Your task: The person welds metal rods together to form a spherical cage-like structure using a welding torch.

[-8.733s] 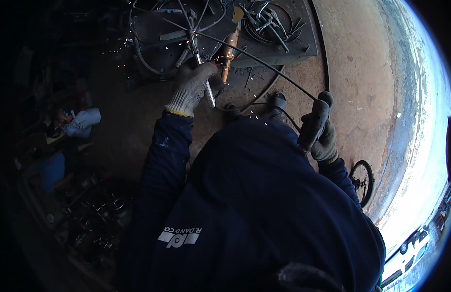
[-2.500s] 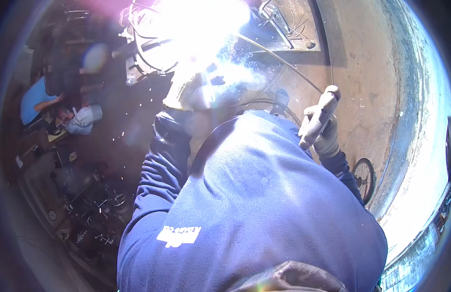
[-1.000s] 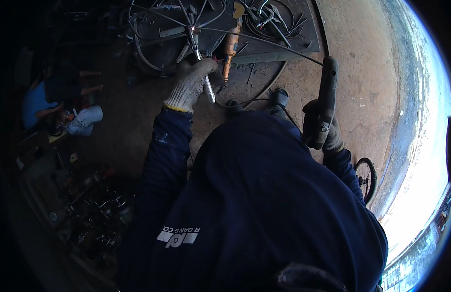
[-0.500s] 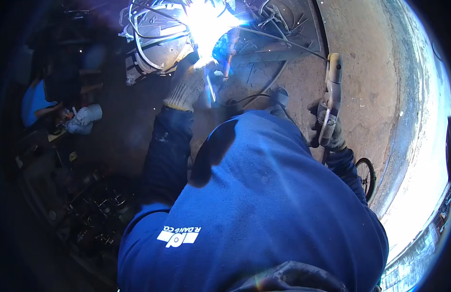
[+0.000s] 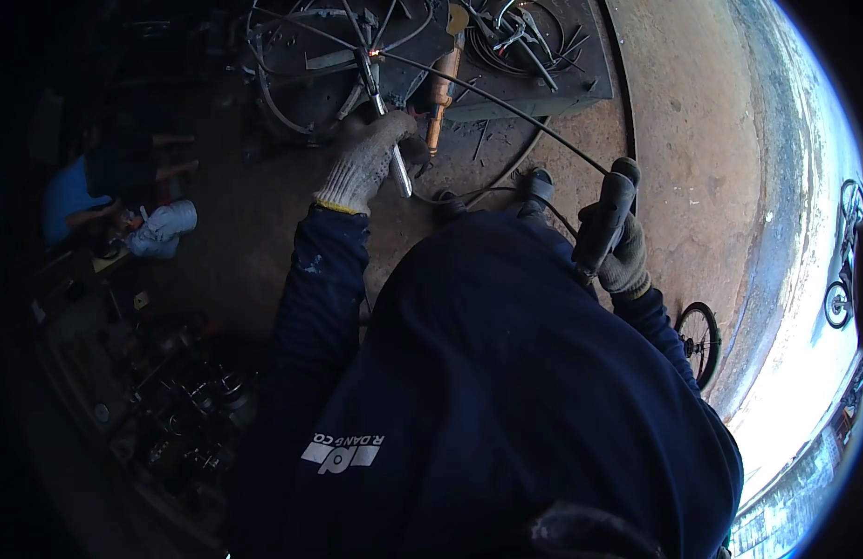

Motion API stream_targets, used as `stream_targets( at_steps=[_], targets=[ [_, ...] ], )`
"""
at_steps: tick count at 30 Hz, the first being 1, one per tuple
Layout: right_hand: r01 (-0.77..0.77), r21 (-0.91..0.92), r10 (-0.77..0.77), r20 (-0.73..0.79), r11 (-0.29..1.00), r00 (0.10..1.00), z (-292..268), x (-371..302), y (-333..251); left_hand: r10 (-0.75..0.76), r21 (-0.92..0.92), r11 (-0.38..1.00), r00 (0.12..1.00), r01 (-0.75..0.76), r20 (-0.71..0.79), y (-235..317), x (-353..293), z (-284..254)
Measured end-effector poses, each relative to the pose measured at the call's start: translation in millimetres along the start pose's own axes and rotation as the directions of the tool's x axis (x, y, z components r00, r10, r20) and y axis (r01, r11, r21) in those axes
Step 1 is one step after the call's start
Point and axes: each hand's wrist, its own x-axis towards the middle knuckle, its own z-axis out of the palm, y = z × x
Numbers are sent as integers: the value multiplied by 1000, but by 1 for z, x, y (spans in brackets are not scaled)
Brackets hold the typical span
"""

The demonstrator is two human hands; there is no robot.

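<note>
My left hand (image 5: 359,166), in a pale knitted glove, is closed round silver pliers (image 5: 400,170). Their jaws reach up to a round frame of bent metal rods (image 5: 273,104) on the workbench. In my right hand (image 5: 627,261), also gloved, is a dark welding electrode holder (image 5: 606,220). A long thin welding rod (image 5: 506,105) runs from the holder to the joint beside the plier jaws, where a small orange glow shows.
An orange-brown tool (image 5: 441,101) lies right of the frame on the bench (image 5: 581,88), near coiled cables and clamps (image 5: 520,42). A cable (image 5: 492,188) loops past my shoes. Leftward, a person in blue (image 5: 68,200) sits low. A bicycle wheel (image 5: 700,345) stands at right.
The bright arc and sparks have gone out, and the scene is darker. My right hand has shifted slightly left with the electrode holder tilted differently; my left hand stays put.
</note>
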Motion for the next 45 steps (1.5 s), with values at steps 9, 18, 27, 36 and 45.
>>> stream_targets(
  at_steps=[9,18,27,36,45],
  targets=[
    [-19,-5,19,8,1000,1000,3,5,-9,1,12,1000,999,-1,-34,5,-1,4],
    [-12,12,12,4,1000,1000,7,7,-16,-14,24,1000,1000,14,-10,5,-2,2],
    [-21,-12,20,-12,1000,1000,9,7,-15,-51,-23,998,999,50,-13,4,-1,1],
    [-109,165,99,68,980,993,7,7,-12,51,16,999,998,-52,33,0,6,-4],
    [-61,351,67,-3,934,998,8,6,-22,-11,155,988,1000,15,-26,-10,9,-13]
  ],
)
